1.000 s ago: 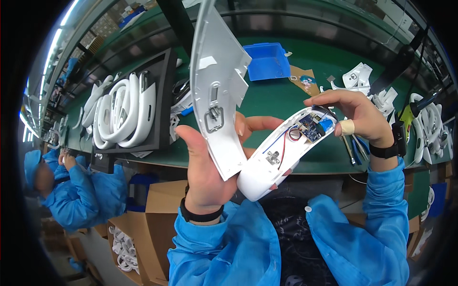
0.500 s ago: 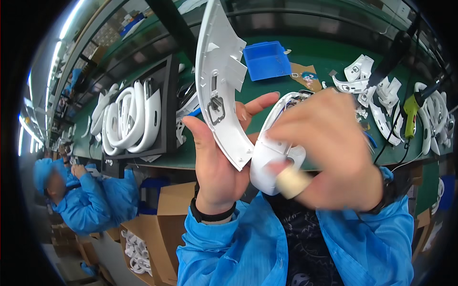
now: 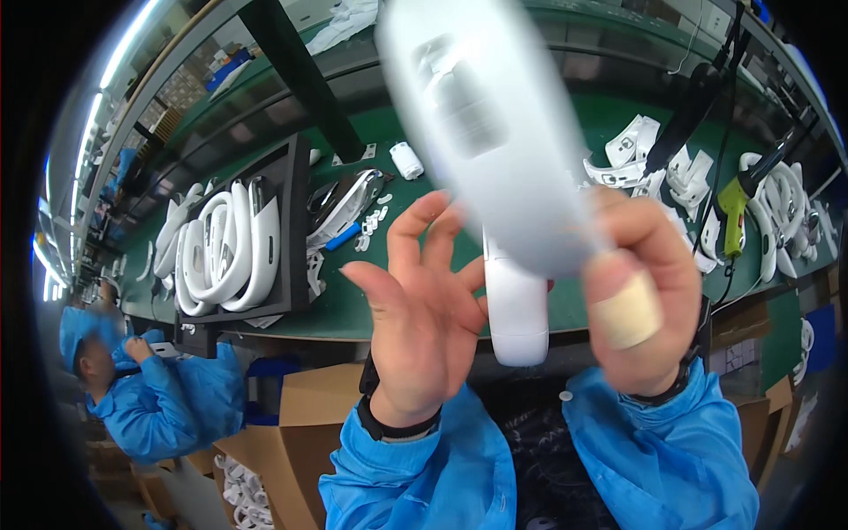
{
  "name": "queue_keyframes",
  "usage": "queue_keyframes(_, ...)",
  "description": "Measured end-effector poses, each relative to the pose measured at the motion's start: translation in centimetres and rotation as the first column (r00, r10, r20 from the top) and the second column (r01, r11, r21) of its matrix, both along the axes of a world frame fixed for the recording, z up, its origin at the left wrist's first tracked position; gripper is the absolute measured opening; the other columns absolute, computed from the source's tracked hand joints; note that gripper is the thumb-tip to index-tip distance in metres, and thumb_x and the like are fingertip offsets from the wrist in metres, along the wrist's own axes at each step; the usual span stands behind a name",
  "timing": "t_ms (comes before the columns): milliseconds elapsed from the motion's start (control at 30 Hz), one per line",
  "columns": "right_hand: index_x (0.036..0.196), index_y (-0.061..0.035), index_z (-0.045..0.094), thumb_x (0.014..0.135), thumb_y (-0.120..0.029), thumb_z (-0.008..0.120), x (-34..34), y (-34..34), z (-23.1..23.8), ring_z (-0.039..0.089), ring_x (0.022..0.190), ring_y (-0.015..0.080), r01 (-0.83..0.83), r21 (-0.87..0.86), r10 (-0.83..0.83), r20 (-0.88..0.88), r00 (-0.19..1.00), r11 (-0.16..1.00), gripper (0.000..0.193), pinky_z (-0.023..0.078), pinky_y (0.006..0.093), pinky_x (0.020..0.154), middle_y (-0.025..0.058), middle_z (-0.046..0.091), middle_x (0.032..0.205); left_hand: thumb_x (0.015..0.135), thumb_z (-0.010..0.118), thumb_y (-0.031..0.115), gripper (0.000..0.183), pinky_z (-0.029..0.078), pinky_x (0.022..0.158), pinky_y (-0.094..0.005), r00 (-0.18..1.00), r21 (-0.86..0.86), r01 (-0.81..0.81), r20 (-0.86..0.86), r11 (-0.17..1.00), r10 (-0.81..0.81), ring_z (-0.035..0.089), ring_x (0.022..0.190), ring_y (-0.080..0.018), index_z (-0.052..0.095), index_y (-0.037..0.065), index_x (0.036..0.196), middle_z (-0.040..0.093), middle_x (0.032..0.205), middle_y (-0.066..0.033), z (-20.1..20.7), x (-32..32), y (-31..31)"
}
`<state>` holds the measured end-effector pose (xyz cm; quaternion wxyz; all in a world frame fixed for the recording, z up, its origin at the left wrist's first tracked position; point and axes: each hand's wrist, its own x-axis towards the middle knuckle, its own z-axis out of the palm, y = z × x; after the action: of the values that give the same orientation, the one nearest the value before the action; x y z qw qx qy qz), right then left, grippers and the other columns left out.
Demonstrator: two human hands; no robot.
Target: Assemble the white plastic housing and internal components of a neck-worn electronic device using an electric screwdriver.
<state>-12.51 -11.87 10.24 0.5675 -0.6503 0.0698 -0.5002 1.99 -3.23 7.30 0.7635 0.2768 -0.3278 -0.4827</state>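
Observation:
A large white curved shell (image 3: 486, 115) with a grey rectangular recess is raised in front of me, blurred by motion. My right hand (image 3: 645, 291) grips its lower end, a beige wrap around the thumb. Below it hangs a rounded white housing piece (image 3: 518, 309); whether it joins the shell is hidden. Palm up, my left hand (image 3: 420, 309) is open with its fingers apart. Its last fingers reach the left edge of that housing piece, and I cannot tell whether they support it.
On the green bench (image 3: 344, 305), a black tray (image 3: 296, 230) holds white looped tubes (image 3: 216, 252). A white cylinder (image 3: 406, 161) and a blue-handled tool (image 3: 343, 237) lie nearby. White shell parts (image 3: 632, 146) and a green electric screwdriver (image 3: 731, 216) are right. A co-worker (image 3: 168, 389) sits left, near a cardboard box (image 3: 305, 442).
The upright white panel has left my left hand, which has opened. My right hand has come down and right, with the large shell raised in it. The blue bin is now hidden.

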Motion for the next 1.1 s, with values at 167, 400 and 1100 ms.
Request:
queue_keyframes(167,0.114,0.0022,0.058,0.103,-0.024,0.057,-3.6,-2.9,-2.4,0.061,0.088,0.0180,-0.047,0.421,-0.028,0.170,0.985,0.906,0.028,0.050,0.0345,0.083,0.0119,0.066,0.101,0.099,0.062,0.034,0.071,0.053,0.101,-0.0603,0.980,-0.041,-0.184,0.065,0.982,0.187,0.049,0.133,-0.0473,0.020,0.016,0.153,0.027,0.157,-0.0192,-1.1,-1.7,-0.1)
queue_keyframes(400,0.111,-0.0009,0.059,0.103,-0.026,0.060,-7.9,-3.5,-10.3,0.059,0.083,0.0170,0.050,0.535,0.001,-0.094,0.996,0.844,0.026,0.048,0.0315,0.077,0.0099,0.065,0.098,0.093,0.066,0.017,0.082,0.053,0.103,-0.0503,0.988,0.085,-0.150,-0.016,0.985,0.152,0.050,0.135,-0.0414,0.017,0.015,0.159,0.034,0.155,-0.0218,-0.9,-2.8,0.5)
queue_keyframes(1100,0.112,0.0012,0.064,0.101,-0.014,0.061,-7.4,-3.8,-14.4,0.060,0.080,0.0104,0.162,0.525,0.107,-0.446,0.889,0.836,0.019,0.051,0.0259,0.074,0.0059,0.067,0.095,0.101,0.054,0.021,0.027,0.053,0.074,-0.0352,0.952,0.138,0.098,0.276,0.985,-0.134,0.065,0.077,-0.0208,0.054,-0.003,0.114,0.068,0.083,-0.0153,-2.1,-2.2,1.0)
